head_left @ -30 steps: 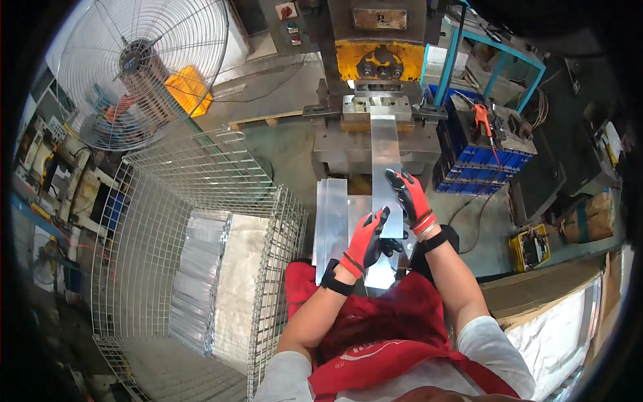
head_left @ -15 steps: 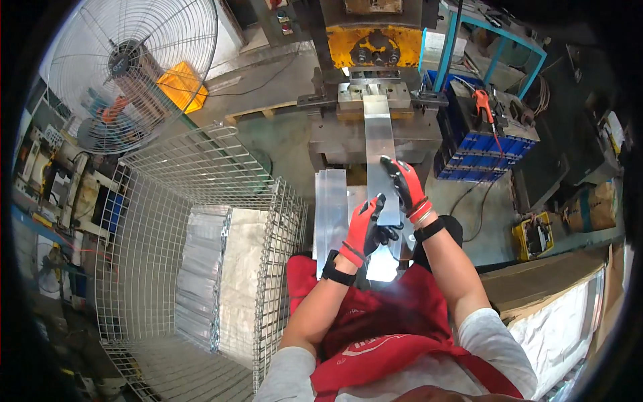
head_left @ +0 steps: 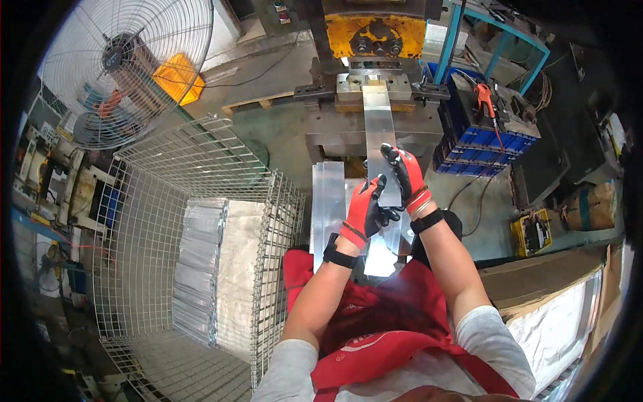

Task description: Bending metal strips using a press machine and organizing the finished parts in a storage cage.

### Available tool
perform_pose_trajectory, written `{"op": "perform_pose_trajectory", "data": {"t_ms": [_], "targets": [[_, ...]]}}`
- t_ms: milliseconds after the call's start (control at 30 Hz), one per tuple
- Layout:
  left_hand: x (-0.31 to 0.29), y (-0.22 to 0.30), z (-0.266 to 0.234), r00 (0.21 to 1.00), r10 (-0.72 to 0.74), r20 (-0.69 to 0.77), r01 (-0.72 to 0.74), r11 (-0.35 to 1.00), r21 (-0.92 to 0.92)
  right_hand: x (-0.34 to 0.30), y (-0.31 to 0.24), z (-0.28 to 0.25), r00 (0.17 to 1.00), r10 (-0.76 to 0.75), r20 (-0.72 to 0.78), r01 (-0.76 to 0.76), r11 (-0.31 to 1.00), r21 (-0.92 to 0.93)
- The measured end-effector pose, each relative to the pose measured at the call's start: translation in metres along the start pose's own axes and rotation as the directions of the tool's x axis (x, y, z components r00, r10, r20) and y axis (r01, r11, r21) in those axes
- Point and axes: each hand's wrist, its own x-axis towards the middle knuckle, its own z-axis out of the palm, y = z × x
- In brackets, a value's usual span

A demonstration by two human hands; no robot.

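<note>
You are feeding a long metal strip into the yellow press ahead of you, and both gloved hands are working it. Your left hand is gripping the strip's left edge near its middle, fingers curled around it, while your right hand is lying along the right edge a little farther forward, fingers stretched flat against the metal rather than clenched. The strip is running from your lap up over the machine bed, its far end sitting at the die block. Judging by this, the feeding step is under way, and the next move is calling for a straight, even push with the strip kept square to the die, fingertips staying well clear of the tooling. More bright strips are lying just left of the one you are holding, and a wire mesh cage holding stacked sheets is standing at your left.
</note>
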Motion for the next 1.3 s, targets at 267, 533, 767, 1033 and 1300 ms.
{"op": "perform_pose_trajectory", "data": {"t_ms": [267,533,767,1033,1300], "targets": [[-0.002,0.004,0.005,1.0,0.02,0.018,-0.02,1.0,0.003,-0.001,-0.008,0.007,0.999,-0.036,-0.014,0.036,0.999,0.006],[0.001,0.005,0.004,0.998,-0.067,0.003,0.067,0.993,-0.098,0.005,0.007,-0.004,0.998,-0.042,0.047,0.043,0.999,-0.025],[0.003,0.001,0.0,0.998,-0.053,0.018,0.054,0.993,-0.107,0.004,0.009,-0.004,0.997,0.072,0.011,-0.073,0.993,0.096],[0.002,-0.001,-0.001,0.998,-0.055,0.039,0.059,0.992,-0.11,-0.001,-0.003,-0.001,0.994,-0.093,0.052,0.1,0.984,-0.145],[0.004,0.002,-0.006,0.994,-0.055,0.097,0.063,0.995,-0.077,0.004,0.006,-0.005,0.993,-0.056,0.105,0.061,0.997,-0.053]]}}
